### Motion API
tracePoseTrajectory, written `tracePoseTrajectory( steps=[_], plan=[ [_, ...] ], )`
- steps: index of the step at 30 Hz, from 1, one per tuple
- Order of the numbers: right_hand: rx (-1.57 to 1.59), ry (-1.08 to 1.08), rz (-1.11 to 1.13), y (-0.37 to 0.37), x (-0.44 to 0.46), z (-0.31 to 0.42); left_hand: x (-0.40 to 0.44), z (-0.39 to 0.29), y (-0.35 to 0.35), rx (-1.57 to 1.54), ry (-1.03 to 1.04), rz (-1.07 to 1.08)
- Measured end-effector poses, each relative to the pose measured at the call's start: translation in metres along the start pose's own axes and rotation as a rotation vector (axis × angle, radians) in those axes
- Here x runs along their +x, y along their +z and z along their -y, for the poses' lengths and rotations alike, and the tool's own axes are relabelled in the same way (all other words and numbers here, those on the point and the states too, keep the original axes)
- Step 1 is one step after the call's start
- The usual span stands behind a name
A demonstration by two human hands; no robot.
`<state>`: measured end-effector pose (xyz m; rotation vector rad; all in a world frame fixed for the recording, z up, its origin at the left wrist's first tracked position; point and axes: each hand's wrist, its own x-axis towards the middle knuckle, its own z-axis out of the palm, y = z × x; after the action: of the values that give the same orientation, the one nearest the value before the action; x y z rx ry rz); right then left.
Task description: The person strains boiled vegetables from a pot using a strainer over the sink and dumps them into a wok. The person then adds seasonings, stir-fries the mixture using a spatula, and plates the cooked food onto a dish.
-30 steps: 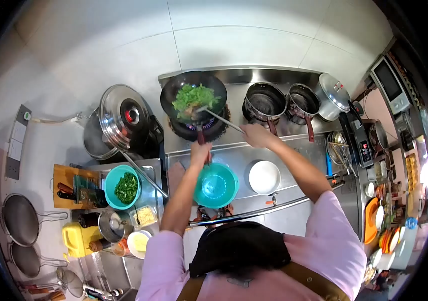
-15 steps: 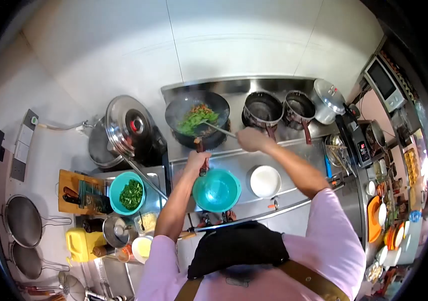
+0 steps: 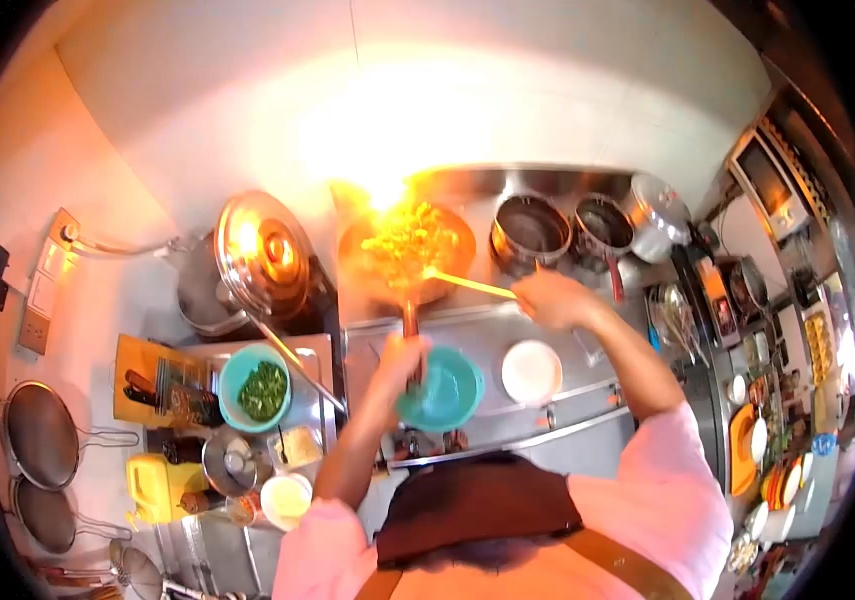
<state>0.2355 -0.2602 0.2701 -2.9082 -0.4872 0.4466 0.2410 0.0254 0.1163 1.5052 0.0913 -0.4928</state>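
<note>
A bright flame (image 3: 385, 190) flares at the back left of the wok (image 3: 459, 262), lighting the food (image 3: 407, 240) orange. My left hand (image 3: 402, 362) is closed round the wok's handle, above the left edge of an empty teal bowl (image 3: 452, 390). In my right hand (image 3: 553, 298) is the shaft of a long spatula (image 3: 472, 285), whose head reaches into the food. A white bowl (image 3: 531, 372) stands on the steel counter, below my right hand.
Two dark pots (image 3: 530, 232) and a silver pressure cooker (image 3: 659, 212) stand right of the wok. To the left are a large lidded pot (image 3: 265, 250), a teal bowl of chopped greens (image 3: 253, 388), knives in a block (image 3: 172, 388) and a yellow jug (image 3: 152, 488).
A large flame has flared up at the wok, and orange light covers the wall and pots. The wok and my left hand have shifted slightly right; my right hand has also moved right.
</note>
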Motion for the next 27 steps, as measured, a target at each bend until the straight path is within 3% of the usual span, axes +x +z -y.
tracePoseTrajectory(
  steps=[2,3,5,6,9,10,13,14,17,21,24,27],
  plan=[
    [0.028,0.004,-0.024,0.049,0.036,-0.014,0.034,-0.016,0.002,-0.007,-0.074,0.118],
    [0.072,0.118,0.009,0.045,0.044,0.001,0.055,-0.014,0.003,-0.014,-0.074,0.129],
    [0.040,0.068,-0.144,0.046,0.026,-0.001,0.050,0.000,-0.003,0.050,-0.076,0.126],
    [0.071,0.130,-0.028,0.041,0.009,-0.006,0.029,0.014,-0.004,0.080,-0.086,0.083],
    [0.098,0.077,-0.031,0.026,-0.024,0.009,-0.011,0.045,-0.002,0.142,-0.028,0.040],
    [0.099,0.030,-0.067,0.046,-0.008,0.004,0.013,0.061,-0.004,0.049,-0.016,0.060],
    [0.059,0.146,0.168,0.023,0.017,0.015,0.048,0.027,-0.004,0.016,-0.083,0.088],
    [0.033,0.115,0.046,0.020,0.009,0.009,0.052,0.027,-0.006,0.027,-0.099,0.087],
    [0.052,0.136,0.015,0.008,0.000,0.006,0.059,0.033,-0.012,-0.009,-0.112,0.085],
    [0.111,0.205,-0.149,0.102,0.086,-0.015,0.078,0.047,-0.008,0.040,-0.099,0.049],
    [0.131,0.217,-0.183,0.136,0.123,-0.007,0.086,0.058,-0.002,0.105,-0.131,-0.022],
    [0.117,0.089,-0.087,0.105,0.086,-0.008,0.087,0.061,-0.003,0.165,-0.134,-0.083]
  ],
)
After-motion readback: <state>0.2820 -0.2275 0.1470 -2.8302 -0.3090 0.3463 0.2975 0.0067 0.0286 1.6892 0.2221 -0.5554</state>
